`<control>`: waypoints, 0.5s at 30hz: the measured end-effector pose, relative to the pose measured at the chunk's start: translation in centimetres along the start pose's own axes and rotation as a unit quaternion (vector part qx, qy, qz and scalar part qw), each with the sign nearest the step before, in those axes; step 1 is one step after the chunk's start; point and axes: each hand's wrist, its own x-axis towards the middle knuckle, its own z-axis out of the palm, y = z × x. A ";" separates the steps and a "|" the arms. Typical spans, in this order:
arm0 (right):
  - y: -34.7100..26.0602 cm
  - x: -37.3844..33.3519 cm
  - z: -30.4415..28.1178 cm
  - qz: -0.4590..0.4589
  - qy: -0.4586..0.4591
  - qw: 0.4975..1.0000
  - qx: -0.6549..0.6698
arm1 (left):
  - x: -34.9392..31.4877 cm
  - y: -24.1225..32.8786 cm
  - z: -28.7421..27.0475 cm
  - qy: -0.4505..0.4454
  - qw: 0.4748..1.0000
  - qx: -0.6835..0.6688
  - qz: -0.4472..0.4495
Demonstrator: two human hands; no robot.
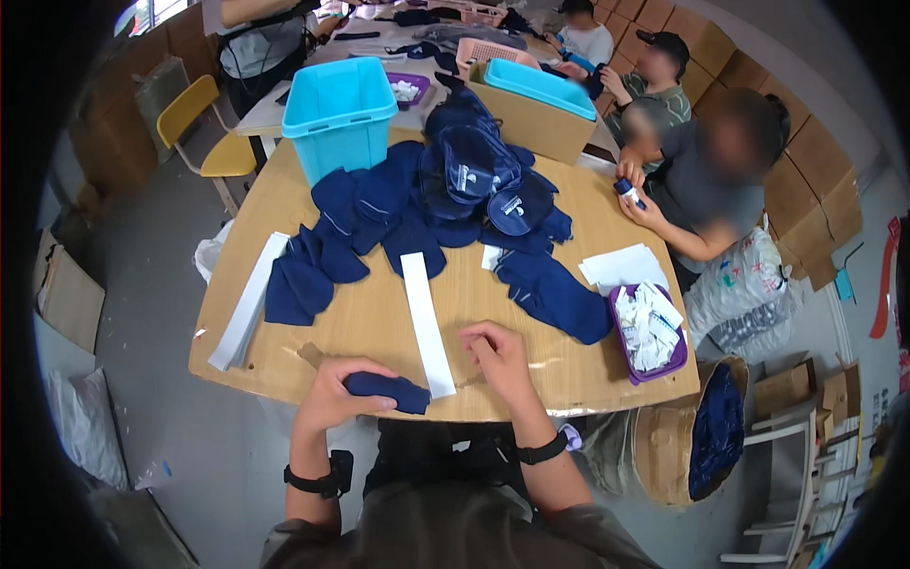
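Note:
My left hand (346, 389) is closed round a folded navy cap (389, 391) above the table's near edge, thumb along its near side. Just right of the cap, a long white paper strip (424, 318) lies on the tabletop, its near end beside the cap. On the other side of the strip, my right hand (500, 360) hovers with its fingers loosely bent and apart. I see nothing in it. Several navy caps (299, 284) lie loose ahead of my hands, heaped up toward a stack of navy caps (464, 156) in clear wrapping.
White strips (248, 303) lie at the table's left edge. A purple basket (654, 370) of small white labels stands right, near white sheets (621, 267). Farther back are a turquoise bin (336, 123) and a cardboard box (526, 119). A co-worker (711, 171) sits at right, holding something dark.

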 end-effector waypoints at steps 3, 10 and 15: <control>0.3 -0.1 0.0 0.003 -0.007 1.000 0.004 | -0.1 0.2 -0.2 0.002 1.000 -0.007 -0.021; 0.3 -0.4 0.1 0.002 -0.004 1.000 -0.007 | -0.4 0.1 -0.3 -0.011 1.000 -0.008 0.002; 0.4 -0.2 0.0 0.005 -0.006 1.000 -0.025 | -0.1 0.2 -0.4 -0.001 0.998 -0.053 -0.034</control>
